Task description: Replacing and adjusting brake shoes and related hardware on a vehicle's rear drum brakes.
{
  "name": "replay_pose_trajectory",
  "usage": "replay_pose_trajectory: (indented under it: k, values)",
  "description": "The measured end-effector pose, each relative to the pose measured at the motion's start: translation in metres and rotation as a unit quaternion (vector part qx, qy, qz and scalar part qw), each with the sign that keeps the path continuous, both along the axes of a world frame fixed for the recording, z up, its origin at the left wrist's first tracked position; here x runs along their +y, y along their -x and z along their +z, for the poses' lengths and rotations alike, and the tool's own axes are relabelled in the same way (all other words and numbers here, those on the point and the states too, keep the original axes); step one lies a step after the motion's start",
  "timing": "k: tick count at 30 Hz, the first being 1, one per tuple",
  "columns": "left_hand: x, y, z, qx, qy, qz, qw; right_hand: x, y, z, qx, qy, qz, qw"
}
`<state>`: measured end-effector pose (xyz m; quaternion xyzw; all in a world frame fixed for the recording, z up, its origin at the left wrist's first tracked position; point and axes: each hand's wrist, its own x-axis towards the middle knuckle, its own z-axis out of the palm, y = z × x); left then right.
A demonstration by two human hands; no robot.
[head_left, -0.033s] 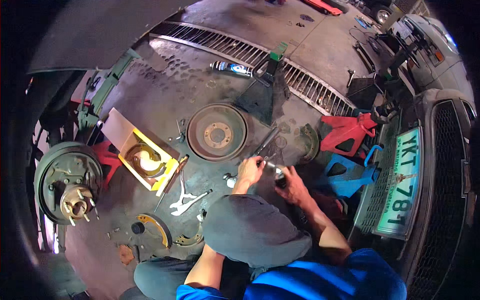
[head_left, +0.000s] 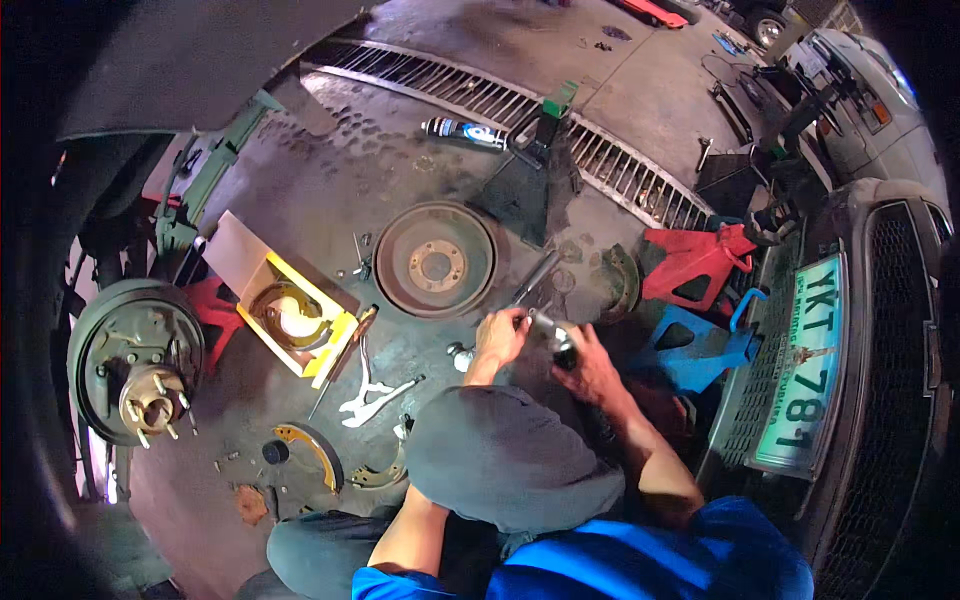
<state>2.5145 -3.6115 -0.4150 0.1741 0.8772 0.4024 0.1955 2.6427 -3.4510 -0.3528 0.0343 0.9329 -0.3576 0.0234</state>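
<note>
My left hand (head_left: 500, 338) is closed, its fingers pinched round a small dark piece that I cannot make out. Close by on the right, my right hand (head_left: 592, 372) grips a silver-and-black cylindrical tool (head_left: 543, 324), whose silver end points toward the left fingers. I cannot tell whether the tool touches what the left hand holds. Beyond the hands, a rusty brake drum (head_left: 436, 264) lies flat on the floor. A dark bar (head_left: 537, 278) lies just past the left fingers, and a worn brake shoe (head_left: 624, 280) rests farther right.
A yellow box (head_left: 345, 338) stands open at left, near locking pliers (head_left: 372, 402). Brake shoes (head_left: 312, 455) lie below. A wheel hub (head_left: 150, 402) hangs at far left. Red (head_left: 700, 265) and blue (head_left: 692, 350) jack stands and a car bumper (head_left: 735, 400) bound the right. A spray can (head_left: 466, 132) lies beyond.
My right hand and the tool have shifted slightly, with the silver end a little higher. My left hand stays in nearly the same place.
</note>
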Motion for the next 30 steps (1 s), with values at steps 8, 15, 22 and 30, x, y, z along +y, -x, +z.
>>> replay_pose_trajectory:
  k: [8, 15, 22, 30]
  values:
    - [-0.011, 0.012, -0.009, -0.049, -0.06, 0.072, 0.994, 0.004, -0.015, -0.009, -0.019, 0.0, 0.024, 1.0]
    - [-0.013, 0.007, -0.019, -0.077, -0.099, 0.056, 0.991, 0.005, -0.008, 0.01, -0.041, 0.024, 0.04, 0.998]
    - [-0.016, 0.008, -0.013, -0.021, -0.142, 0.086, 0.986, 0.016, -0.01, 0.0, 0.006, 0.002, 0.043, 0.999]
    - [-0.023, 0.011, -0.011, -0.157, -0.296, 0.072, 0.939, 0.012, -0.016, 0.012, -0.008, 0.21, -0.081, 0.974]
